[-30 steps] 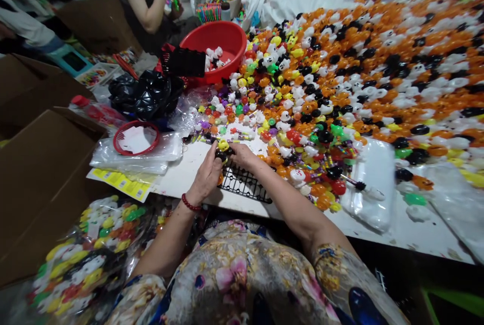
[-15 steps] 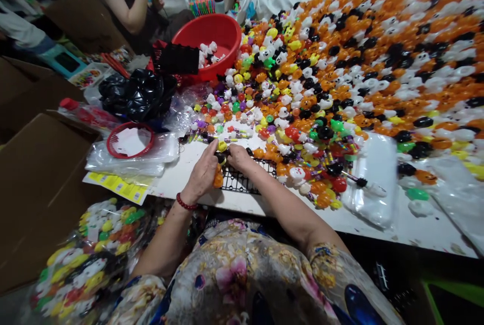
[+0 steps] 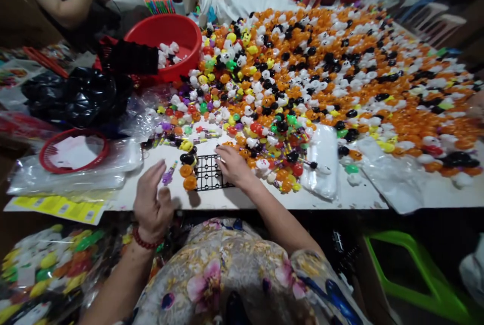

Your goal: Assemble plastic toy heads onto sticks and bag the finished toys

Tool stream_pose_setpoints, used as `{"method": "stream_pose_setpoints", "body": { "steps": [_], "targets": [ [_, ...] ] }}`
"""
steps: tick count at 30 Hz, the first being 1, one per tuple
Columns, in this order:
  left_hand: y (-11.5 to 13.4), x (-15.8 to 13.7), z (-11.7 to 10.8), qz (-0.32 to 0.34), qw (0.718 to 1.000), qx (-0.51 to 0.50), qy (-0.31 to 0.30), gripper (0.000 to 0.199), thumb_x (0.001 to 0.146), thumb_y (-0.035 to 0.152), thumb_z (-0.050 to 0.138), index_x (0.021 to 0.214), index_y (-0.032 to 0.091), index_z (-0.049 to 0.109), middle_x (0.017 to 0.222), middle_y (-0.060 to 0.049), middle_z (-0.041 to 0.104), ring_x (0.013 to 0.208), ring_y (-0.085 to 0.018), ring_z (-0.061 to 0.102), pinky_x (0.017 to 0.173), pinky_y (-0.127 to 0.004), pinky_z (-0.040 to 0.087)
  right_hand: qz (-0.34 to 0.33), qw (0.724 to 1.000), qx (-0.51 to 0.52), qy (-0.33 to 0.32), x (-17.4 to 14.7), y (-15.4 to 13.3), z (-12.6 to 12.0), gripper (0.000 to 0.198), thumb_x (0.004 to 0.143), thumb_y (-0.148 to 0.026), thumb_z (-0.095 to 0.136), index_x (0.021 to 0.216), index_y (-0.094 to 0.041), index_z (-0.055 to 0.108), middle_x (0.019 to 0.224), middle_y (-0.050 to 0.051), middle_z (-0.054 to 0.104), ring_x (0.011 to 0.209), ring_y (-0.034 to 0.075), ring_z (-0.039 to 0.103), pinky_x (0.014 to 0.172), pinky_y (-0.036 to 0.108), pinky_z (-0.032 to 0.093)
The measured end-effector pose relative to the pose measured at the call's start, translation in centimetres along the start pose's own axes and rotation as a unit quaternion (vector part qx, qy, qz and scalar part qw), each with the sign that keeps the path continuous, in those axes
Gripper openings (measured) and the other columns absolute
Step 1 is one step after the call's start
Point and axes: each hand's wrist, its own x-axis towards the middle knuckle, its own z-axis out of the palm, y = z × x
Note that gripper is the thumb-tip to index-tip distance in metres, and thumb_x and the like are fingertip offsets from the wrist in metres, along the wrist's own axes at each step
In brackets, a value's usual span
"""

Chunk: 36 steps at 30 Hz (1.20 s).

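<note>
A black wire-like grid rack lies near the table's front edge. A short row of small plastic figures stands along its left side: a yellow one, a black one and two orange ones. My left hand is open to the left of the rack, fingers extended and holding nothing. Between that hand and the row lies a purple stick-like piece. My right hand rests over the rack's right part, its fingers pointing left and apart, with nothing visible in them.
A large heap of orange, white and black figures covers the table's back and right. A red tub, red basket, black plastic bag and clear bags surround it. Another person's arm is at upper left.
My left hand has let go of the figures at the rack's left side and drawn back to the left. My right hand has moved off them to the right. The view has turned right.
</note>
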Motion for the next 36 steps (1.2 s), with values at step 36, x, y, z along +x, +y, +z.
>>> {"method": "stream_pose_setpoints", "body": {
  "steps": [36],
  "targets": [
    [-3.1, -6.0, 6.1, -0.151, 0.972, 0.075, -0.167, 0.02, 0.086, 0.031, 0.058, 0.069, 0.02, 0.056, 0.068, -0.003, 0.059, 0.068, -0.019, 0.054, 0.064, -0.032, 0.038, 0.125, 0.98, 0.142, -0.066, -4.6, -1.8, 6.2, 0.005, 0.085, -0.025, 0.054, 0.086, -0.021, 0.057, 0.076, 0.003, 0.067, 0.067, 0.018, 0.06, 0.062, 0.025, 0.042]
  ]
}}
